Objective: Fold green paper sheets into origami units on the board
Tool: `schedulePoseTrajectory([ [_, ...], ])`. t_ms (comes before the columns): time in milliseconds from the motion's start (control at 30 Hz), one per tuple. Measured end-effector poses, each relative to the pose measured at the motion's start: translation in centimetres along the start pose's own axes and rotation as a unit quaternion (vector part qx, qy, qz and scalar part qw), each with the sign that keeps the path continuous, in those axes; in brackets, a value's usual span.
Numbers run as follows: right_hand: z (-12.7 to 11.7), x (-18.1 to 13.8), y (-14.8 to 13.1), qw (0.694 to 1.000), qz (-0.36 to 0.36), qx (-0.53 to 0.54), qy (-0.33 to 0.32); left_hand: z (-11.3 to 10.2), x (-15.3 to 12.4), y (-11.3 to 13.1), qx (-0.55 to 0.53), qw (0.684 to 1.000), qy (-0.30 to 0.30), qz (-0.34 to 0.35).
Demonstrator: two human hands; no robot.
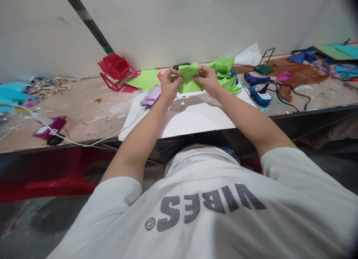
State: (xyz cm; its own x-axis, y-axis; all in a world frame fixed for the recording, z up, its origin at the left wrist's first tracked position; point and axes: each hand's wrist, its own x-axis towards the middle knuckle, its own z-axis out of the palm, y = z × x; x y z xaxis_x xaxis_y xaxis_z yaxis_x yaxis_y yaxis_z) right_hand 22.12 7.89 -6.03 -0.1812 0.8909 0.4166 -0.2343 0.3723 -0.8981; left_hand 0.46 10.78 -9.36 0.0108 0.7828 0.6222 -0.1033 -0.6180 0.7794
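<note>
A folded green paper piece (189, 79) is held up between both hands above a white sheet (192, 119) on the workbench. My left hand (169, 84) pinches its left edge with fingers closed. My right hand (206, 79) pinches its right edge the same way. Behind my right hand lie several finished green folded shapes (227, 74). A flat green sheet (145, 80) lies behind my left hand.
A red paper chair model (116, 70) stands at the back left. A phone (151, 96) with a white cable (69, 139) lies left of my hands. A blue glue gun (260, 94) with black cord sits right, beside brown paper (302, 72). Wood shavings (47, 85) and coloured scraps lie far left.
</note>
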Motion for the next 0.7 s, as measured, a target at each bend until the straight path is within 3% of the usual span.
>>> schedulePoseTrajectory([
  [367,-0.5,1.4,0.8,1.000,-0.012,-0.001,-0.006,-0.6,1.3,-2.5,-0.011,0.998,0.039,0.046],
  [533,-0.6,2.0,1.0,1.000,0.004,0.013,-0.004,-0.7,1.6,-2.2,-0.012,0.998,0.051,0.036],
  [700,-0.6,1.7,1.4,0.999,-0.018,-0.021,-0.033,-1.3,1.0,-0.9,0.021,1.000,-0.005,-0.018],
])
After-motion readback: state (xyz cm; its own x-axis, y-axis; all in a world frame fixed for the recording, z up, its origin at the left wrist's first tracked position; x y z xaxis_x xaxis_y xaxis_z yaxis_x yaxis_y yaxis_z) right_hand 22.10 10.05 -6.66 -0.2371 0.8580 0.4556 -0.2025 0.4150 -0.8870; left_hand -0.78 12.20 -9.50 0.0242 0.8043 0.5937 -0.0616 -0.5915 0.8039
